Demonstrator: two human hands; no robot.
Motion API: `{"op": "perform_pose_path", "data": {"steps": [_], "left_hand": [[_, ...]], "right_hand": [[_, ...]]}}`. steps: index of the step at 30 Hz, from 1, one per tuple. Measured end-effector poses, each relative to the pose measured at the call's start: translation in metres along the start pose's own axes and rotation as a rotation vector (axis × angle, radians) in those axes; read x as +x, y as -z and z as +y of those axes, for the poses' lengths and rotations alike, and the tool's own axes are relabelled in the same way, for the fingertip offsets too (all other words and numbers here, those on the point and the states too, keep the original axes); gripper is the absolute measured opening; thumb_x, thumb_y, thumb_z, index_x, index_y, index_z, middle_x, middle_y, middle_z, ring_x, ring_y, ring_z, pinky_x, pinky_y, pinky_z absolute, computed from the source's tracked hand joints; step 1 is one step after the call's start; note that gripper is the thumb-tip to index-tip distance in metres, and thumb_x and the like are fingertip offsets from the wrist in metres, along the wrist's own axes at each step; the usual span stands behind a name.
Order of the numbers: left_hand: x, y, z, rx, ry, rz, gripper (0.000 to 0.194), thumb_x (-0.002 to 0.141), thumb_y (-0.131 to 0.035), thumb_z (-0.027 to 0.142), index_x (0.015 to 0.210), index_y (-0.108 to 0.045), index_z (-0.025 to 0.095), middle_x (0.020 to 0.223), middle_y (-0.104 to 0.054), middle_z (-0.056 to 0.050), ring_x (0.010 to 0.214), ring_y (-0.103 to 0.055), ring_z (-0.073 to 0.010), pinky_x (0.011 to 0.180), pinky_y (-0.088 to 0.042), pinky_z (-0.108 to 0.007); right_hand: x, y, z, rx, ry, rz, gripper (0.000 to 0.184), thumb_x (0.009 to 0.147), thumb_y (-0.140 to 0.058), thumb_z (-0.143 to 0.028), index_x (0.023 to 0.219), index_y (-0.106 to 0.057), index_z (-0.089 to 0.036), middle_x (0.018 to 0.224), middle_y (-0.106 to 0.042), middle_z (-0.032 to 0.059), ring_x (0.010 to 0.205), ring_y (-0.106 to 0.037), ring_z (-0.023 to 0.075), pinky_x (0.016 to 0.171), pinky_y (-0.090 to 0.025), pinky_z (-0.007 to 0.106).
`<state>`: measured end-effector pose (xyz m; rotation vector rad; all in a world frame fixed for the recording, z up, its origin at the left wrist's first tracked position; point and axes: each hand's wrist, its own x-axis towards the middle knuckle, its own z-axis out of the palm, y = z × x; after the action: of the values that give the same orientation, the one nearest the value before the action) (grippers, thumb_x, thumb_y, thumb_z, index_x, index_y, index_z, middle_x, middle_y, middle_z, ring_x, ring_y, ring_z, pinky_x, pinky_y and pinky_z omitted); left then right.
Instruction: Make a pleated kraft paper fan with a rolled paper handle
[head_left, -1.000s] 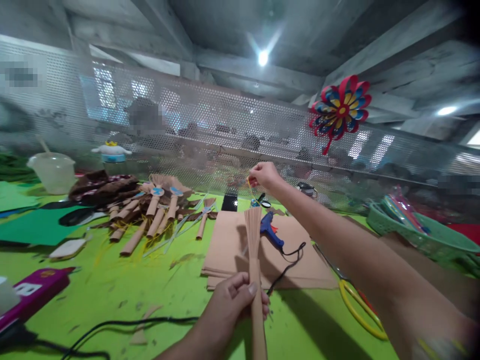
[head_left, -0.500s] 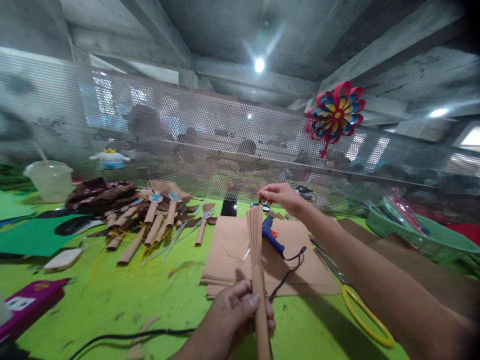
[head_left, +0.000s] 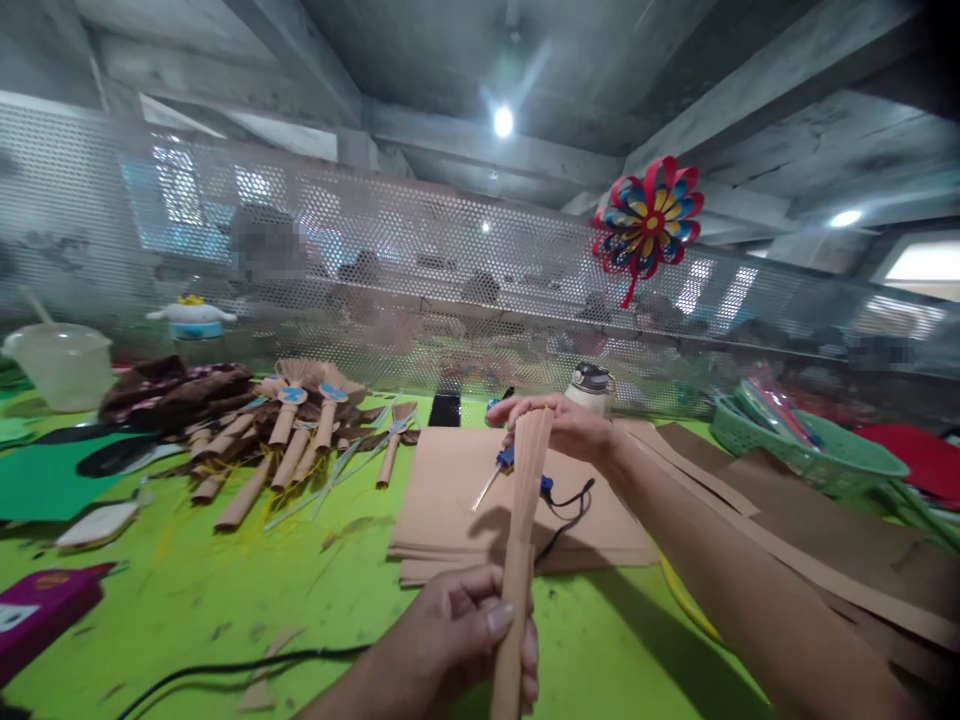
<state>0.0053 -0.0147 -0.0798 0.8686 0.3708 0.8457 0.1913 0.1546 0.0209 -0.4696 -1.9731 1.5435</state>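
My left hand [head_left: 469,625] is wrapped round a rolled brown paper tube [head_left: 511,600] whose top is cut into narrow strips. The tube stands nearly upright, with the strips pointing up and away from me. My right hand [head_left: 574,430] is just behind the tips of the strips, fingers stretched to the left; whether they touch the strips is partly hidden. Beyond the tube, a blue glue gun [head_left: 506,458] lies on stacked brown paper sheets [head_left: 435,490], largely covered by the strips. Yellow-handled scissors [head_left: 686,605] show partly under my right forearm.
Left, several finished paper-tube bundles [head_left: 296,430] lie piled beside a plastic cup [head_left: 60,365] and a purple box [head_left: 49,610]. Right are brown sheets [head_left: 817,510] and a green basket [head_left: 810,455]. A perforated screen [head_left: 420,270] stands behind; a black cord [head_left: 262,662] crosses the front.
My right hand has come down and opened out behind the strips, from a pinch above them. The strips now spread slightly wider and tilt rightward. The whole view has shifted.
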Motion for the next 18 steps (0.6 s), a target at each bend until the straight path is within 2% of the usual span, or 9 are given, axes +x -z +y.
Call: {"op": "perform_pose_path", "data": {"steps": [2, 4, 6, 8, 11, 14, 18], "left_hand": [[0.000, -0.001, -0.001, -0.003, 0.005, -0.017, 0.022, 0.083, -0.067, 0.030, 0.089, -0.060, 0.010, 0.075, -0.066, -0.010, 0.063, -0.065, -0.0155, 0.064, -0.051, -0.029], [0.000, -0.002, -0.001, -0.001, 0.001, -0.016, 0.022, 0.082, -0.067, 0.030, 0.089, -0.061, 0.010, 0.075, -0.066, -0.009, 0.063, -0.064, -0.0154, 0.065, -0.052, -0.029], [-0.001, -0.003, 0.002, 0.002, -0.009, -0.014, 0.023, 0.082, -0.067, 0.031, 0.090, -0.061, 0.011, 0.074, -0.065, -0.009, 0.063, -0.064, -0.0151, 0.064, -0.052, -0.029], [-0.002, -0.004, 0.007, 0.004, -0.025, -0.026, 0.024, 0.082, -0.068, 0.032, 0.091, -0.062, 0.011, 0.074, -0.065, -0.009, 0.061, -0.063, -0.0150, 0.062, -0.051, -0.029], [-0.006, -0.004, 0.018, 0.006, -0.053, -0.070, 0.025, 0.080, -0.069, 0.033, 0.092, -0.063, 0.011, 0.071, -0.064, -0.008, 0.059, -0.062, -0.0147, 0.059, -0.050, -0.027], [-0.010, -0.003, 0.029, 0.016, -0.104, -0.084, 0.025, 0.080, -0.069, 0.032, 0.092, -0.064, 0.011, 0.070, -0.063, -0.007, 0.061, -0.062, -0.0149, 0.061, -0.049, -0.027], [-0.011, -0.002, 0.036, 0.033, -0.133, -0.072, 0.023, 0.082, -0.067, 0.031, 0.092, -0.064, 0.011, 0.069, -0.063, -0.007, 0.062, -0.062, -0.0154, 0.061, -0.047, -0.027]], "right_hand": [[-0.007, -0.009, 0.015, 0.074, -0.042, -0.015, 0.037, 0.071, -0.074, -0.049, 0.086, -0.068, -0.016, 0.105, -0.067, 0.0128, 0.091, -0.063, 0.0228, 0.080, -0.049, 0.040], [-0.013, -0.015, 0.031, 0.126, -0.074, 0.008, 0.038, 0.071, -0.073, -0.049, 0.085, -0.065, -0.015, 0.084, -0.068, 0.0090, 0.077, -0.063, 0.0202, 0.074, -0.050, 0.038], [-0.017, -0.018, 0.046, 0.162, -0.087, 0.065, 0.030, 0.073, -0.071, -0.044, 0.082, -0.062, -0.016, 0.063, -0.059, -0.0001, 0.057, -0.055, 0.0132, 0.065, -0.048, 0.032], [-0.018, -0.018, 0.057, 0.182, -0.093, 0.130, 0.022, 0.076, -0.068, -0.037, 0.081, -0.060, -0.017, 0.051, -0.044, -0.0072, 0.044, -0.039, 0.0080, 0.055, -0.043, 0.026], [-0.017, -0.014, 0.064, 0.191, -0.092, 0.221, 0.014, 0.080, -0.060, -0.030, 0.084, -0.059, -0.016, 0.049, -0.034, -0.0101, 0.040, -0.025, 0.0063, 0.046, -0.031, 0.022], [-0.020, -0.010, 0.065, 0.185, -0.073, 0.313, 0.015, 0.080, -0.053, -0.025, 0.089, -0.060, -0.016, 0.047, -0.033, -0.0101, 0.039, -0.019, 0.0067, 0.043, -0.022, 0.022], [-0.041, -0.010, 0.067, 0.154, -0.098, 0.384, 0.023, 0.076, -0.051, -0.023, 0.094, -0.062, -0.016, 0.045, -0.035, -0.0098, 0.038, -0.017, 0.0076, 0.042, -0.018, 0.024]]}}
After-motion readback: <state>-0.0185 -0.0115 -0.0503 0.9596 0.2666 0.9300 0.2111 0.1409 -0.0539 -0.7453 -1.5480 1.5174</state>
